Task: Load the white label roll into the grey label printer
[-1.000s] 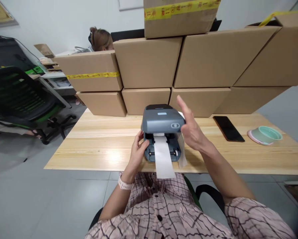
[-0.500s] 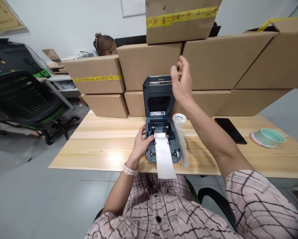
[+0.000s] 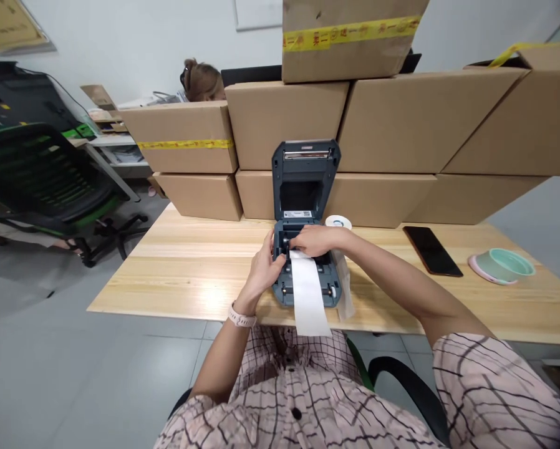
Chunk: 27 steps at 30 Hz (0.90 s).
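Observation:
A dark grey label printer (image 3: 280, 293) stands on the table with its lid (image 3: 303, 156) raised. A strip of white label paper (image 3: 310, 299) runs from its compartment over the front edge and hangs past the table. My left hand (image 3: 262, 268) grips the printer's left side, the thumb over its rim. My right hand (image 3: 313, 240) reaches into the compartment above the paper's inner end, fingers bent toward the left roll holder (image 3: 285, 242). What those fingertips grasp, if anything, is hidden. Behind my right wrist, a white roll (image 3: 338, 222) stands beside the printer, its loose strip (image 3: 344, 293) trailing forward.
Stacked cardboard boxes (image 3: 387, 125) form a wall just behind the printer. To the right on the table (image 3: 191, 262) lie a black phone (image 3: 432, 251) and a mint-green bowl (image 3: 504, 265). A person's head (image 3: 202, 81) shows beyond the boxes; an office chair (image 3: 46, 181) stands at left.
My right hand has come down from beside the raised lid into the printer's compartment. My left hand stays on the printer's left side, and the lid remains up.

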Each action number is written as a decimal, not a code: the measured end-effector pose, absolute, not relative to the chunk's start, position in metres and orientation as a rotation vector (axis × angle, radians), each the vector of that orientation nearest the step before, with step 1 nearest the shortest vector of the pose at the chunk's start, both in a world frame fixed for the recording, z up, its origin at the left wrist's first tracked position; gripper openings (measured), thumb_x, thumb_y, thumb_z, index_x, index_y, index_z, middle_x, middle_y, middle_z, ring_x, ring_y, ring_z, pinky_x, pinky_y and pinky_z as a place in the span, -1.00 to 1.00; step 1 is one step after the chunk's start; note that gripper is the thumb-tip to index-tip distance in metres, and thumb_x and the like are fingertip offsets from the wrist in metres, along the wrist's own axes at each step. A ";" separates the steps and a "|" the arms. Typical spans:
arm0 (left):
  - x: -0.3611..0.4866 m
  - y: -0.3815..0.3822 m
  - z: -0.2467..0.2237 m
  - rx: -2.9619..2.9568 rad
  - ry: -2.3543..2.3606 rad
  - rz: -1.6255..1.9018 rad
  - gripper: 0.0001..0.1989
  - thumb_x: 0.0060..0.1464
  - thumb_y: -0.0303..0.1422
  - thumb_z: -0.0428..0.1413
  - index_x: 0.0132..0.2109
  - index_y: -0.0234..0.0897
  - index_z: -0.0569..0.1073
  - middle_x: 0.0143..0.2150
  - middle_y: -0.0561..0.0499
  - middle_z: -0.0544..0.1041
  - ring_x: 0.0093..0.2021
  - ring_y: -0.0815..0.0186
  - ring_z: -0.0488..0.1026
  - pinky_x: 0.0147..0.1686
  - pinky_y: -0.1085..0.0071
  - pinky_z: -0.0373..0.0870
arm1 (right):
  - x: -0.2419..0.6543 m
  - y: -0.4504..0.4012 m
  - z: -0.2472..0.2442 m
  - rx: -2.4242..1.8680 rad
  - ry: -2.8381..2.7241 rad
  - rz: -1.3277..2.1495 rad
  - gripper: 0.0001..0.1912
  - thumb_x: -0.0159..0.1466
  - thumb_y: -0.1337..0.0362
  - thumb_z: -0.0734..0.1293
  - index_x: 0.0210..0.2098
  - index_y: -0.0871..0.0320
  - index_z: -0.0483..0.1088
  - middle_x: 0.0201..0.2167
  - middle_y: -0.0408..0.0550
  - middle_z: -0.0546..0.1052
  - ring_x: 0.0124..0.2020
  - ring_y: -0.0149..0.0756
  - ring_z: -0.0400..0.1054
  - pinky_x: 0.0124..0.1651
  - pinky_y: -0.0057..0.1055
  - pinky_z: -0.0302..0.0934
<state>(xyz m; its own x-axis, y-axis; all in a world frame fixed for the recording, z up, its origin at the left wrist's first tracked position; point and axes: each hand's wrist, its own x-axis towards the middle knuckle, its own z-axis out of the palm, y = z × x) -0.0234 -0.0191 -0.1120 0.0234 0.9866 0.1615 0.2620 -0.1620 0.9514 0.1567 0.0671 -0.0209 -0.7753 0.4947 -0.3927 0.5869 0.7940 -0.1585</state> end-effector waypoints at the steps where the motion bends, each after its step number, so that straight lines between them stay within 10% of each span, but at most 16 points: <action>1: -0.027 -0.018 -0.113 1.534 1.271 1.181 -0.15 0.11 -0.41 0.14 0.52 -0.17 0.08 0.27 -0.16 0.55 0.17 0.10 0.53 0.19 0.12 0.42 | 0.153 0.070 -0.021 0.787 2.642 -0.421 -0.58 0.25 0.41 0.30 0.07 0.13 0.56 -0.07 0.14 0.67 -0.07 0.00 0.55 -0.07 -0.25 0.27; 12: -0.029 -0.019 -0.118 1.416 1.083 1.212 -0.20 0.20 -0.43 0.09 0.53 -0.11 0.05 0.41 -0.17 0.40 0.34 0.08 0.41 0.36 0.00 0.28 | 0.238 0.048 0.003 0.587 2.963 -1.392 -0.41 0.26 0.09 0.48 0.24 0.08 0.43 0.02 0.01 0.60 0.02 -0.18 0.48 0.04 -0.28 0.36; 18: -0.024 -0.024 -0.114 1.424 1.163 1.230 -0.28 0.20 -0.43 0.08 0.49 -0.15 0.16 0.44 -0.15 0.35 0.39 0.07 0.36 0.40 0.01 0.25 | 0.352 0.002 -0.060 1.502 2.900 -2.069 -0.56 0.12 0.03 0.60 -0.04 -0.07 0.55 -0.12 -0.01 0.64 -0.07 -0.10 0.55 -0.02 -0.18 0.44; 27: -0.021 -0.027 -0.114 1.417 1.190 1.240 -0.27 0.22 -0.40 0.07 0.49 -0.18 0.13 0.46 -0.18 0.33 0.41 0.10 0.35 0.42 0.03 0.21 | 0.347 0.017 -0.112 1.998 2.648 -1.718 -0.47 0.04 -0.01 0.57 -0.05 0.11 0.58 -0.14 0.06 0.64 -0.15 -0.11 0.55 0.00 -0.15 0.42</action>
